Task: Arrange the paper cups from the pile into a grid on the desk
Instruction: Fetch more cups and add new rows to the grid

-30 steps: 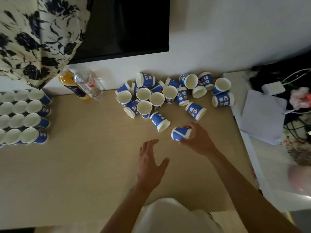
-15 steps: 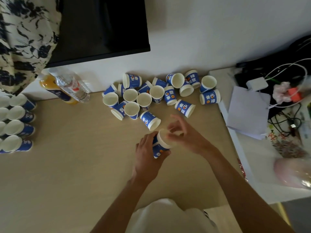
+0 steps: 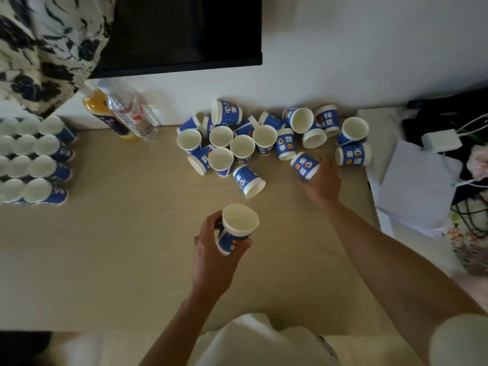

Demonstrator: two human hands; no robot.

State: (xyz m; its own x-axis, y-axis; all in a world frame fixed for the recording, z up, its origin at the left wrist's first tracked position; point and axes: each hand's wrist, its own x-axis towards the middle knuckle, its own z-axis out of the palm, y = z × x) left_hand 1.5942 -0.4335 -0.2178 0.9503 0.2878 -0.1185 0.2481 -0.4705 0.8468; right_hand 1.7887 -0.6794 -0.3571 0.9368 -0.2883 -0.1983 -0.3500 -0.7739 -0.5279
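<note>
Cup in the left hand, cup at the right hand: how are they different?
The held cup stands upright, white inside showing; the lying cup is on its side, blue print showing. The left hand grips the held cup apart from the pile; the right hand grasps the lying cup at the pile's edge. Both are blue paper cups.

Left forearm point(image 3: 179, 320) angled inward, left hand point(image 3: 214, 257) with fingers point(image 3: 208, 225) curled round an upright cup point(image 3: 239, 225); right arm point(image 3: 383, 249) stretched forward, right hand point(image 3: 320, 183) palm down, fingers and thumb round the rim end of a tipped cup point(image 3: 303, 165).
</note>
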